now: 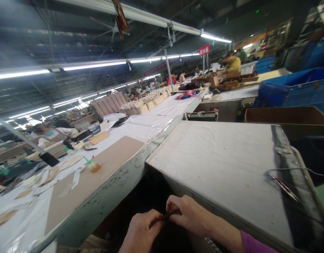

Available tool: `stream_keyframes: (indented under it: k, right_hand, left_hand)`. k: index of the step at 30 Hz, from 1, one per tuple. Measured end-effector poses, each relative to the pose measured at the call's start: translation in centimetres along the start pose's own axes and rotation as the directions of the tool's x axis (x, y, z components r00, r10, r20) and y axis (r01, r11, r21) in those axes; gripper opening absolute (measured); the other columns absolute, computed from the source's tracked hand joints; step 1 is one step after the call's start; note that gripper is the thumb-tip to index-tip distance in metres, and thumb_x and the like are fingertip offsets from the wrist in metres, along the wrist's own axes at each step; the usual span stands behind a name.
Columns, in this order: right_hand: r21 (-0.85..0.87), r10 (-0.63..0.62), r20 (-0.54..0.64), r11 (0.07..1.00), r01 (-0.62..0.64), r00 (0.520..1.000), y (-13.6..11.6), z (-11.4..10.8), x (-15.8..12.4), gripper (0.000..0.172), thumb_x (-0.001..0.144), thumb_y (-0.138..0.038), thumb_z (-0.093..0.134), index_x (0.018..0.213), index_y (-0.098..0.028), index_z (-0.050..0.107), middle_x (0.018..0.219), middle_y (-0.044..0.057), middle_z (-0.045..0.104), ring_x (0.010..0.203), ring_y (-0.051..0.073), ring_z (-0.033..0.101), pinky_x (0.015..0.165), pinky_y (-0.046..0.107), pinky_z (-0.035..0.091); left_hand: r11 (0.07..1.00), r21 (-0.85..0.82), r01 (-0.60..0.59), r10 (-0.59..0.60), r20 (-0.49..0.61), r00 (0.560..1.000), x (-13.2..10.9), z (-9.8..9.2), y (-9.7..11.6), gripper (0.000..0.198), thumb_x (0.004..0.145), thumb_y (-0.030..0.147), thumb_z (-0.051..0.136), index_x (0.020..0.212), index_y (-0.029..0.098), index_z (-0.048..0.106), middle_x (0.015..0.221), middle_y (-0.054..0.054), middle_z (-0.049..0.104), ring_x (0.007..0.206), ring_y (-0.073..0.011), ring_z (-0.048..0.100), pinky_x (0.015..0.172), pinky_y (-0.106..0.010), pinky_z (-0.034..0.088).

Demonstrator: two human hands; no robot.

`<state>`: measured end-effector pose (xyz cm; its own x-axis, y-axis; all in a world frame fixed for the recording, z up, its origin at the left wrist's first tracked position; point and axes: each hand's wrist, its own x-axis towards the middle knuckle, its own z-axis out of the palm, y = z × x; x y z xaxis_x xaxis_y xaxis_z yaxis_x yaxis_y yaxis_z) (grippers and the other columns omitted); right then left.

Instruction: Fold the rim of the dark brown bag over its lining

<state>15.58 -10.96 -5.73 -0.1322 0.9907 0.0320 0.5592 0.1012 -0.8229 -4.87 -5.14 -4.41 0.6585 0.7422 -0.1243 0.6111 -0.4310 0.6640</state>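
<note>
My left hand point(144, 227) and my right hand point(190, 215) are close together at the bottom centre, in front of the gap between two tables. Both have their fingers closed on a thin dark strip point(166, 216) that spans the short space between them. Its ends are hidden in the fingers, and I cannot make out its material against the dark background. The right forearm, in a purple sleeve point(253, 242), passes along the near edge of the white-covered side table point(217, 161).
On the long left table lie a brown board point(114, 154), a small glue bottle point(93, 166) and cut pieces point(50, 175). Tweezers point(285, 188) rest on the side table. Blue bins point(290, 91) stand right. Other people work farther off, one in a yellow top point(233, 66).
</note>
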Motion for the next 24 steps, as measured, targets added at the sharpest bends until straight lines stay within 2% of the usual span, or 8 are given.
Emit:
stream_keyframes:
  k: [5,10,13,17,24]
  right_hand:
    - [-0.143,-0.026,-0.011,0.989,0.024,1.0,0.0,0.0,0.1,0.019,0.076,-0.018,0.059,0.094,-0.022,0.063,0.082,-0.001,0.068,0.075,0.013,0.059,0.067,0.021,0.037]
    - [-0.271,-0.028,0.002,0.962,0.027,1.0,-0.2,-0.2,0.2,0.018,0.08,-0.021,0.058,0.096,-0.025,0.064,0.083,0.0,0.069,0.08,0.017,0.064,0.072,0.025,0.039]
    - [-0.343,-0.049,0.029,0.938,0.056,0.998,-0.2,-0.2,0.2,0.018,0.082,-0.023,0.057,0.097,-0.026,0.064,0.086,0.001,0.071,0.085,0.021,0.067,0.073,0.028,0.04]
    - [-0.356,-0.096,0.038,0.929,0.103,0.995,0.0,-0.1,0.2,0.018,0.083,-0.022,0.055,0.099,-0.026,0.064,0.091,0.0,0.072,0.088,0.022,0.068,0.074,0.028,0.042]
    - [-0.391,-0.039,0.028,0.919,0.046,0.999,-0.4,0.0,0.3,0.02,0.081,-0.019,0.054,0.096,-0.026,0.066,0.089,0.0,0.072,0.088,0.023,0.069,0.073,0.028,0.044]
  left_hand:
    - [0.961,0.234,-0.149,0.166,-0.054,0.985,0.3,1.0,-1.2,0.021,0.091,0.02,0.051,0.101,0.027,0.068,0.096,0.003,0.071,0.087,-0.0145,0.067,0.078,-0.024,0.046]
    - [0.908,0.398,-0.128,0.182,-0.103,0.978,0.5,1.7,-1.1,0.018,0.091,0.015,0.048,0.089,0.024,0.063,0.09,0.003,0.068,0.079,-0.0154,0.067,0.071,-0.026,0.045]
    - [0.907,0.414,-0.075,0.133,-0.114,0.985,0.5,1.8,-0.5,0.018,0.09,0.014,0.049,0.09,0.024,0.063,0.09,0.003,0.07,0.081,-0.0168,0.068,0.071,-0.028,0.044]
    - [0.903,0.428,0.026,0.03,-0.122,0.992,0.7,1.5,0.8,0.019,0.09,0.015,0.049,0.09,0.024,0.065,0.092,0.002,0.072,0.085,-0.0204,0.069,0.073,-0.032,0.044]
    - [0.856,0.496,0.147,-0.139,-0.054,0.989,1.5,1.4,2.3,0.021,0.087,0.019,0.05,0.098,0.025,0.068,0.098,0.0,0.072,0.093,-0.0224,0.069,0.076,-0.032,0.046]
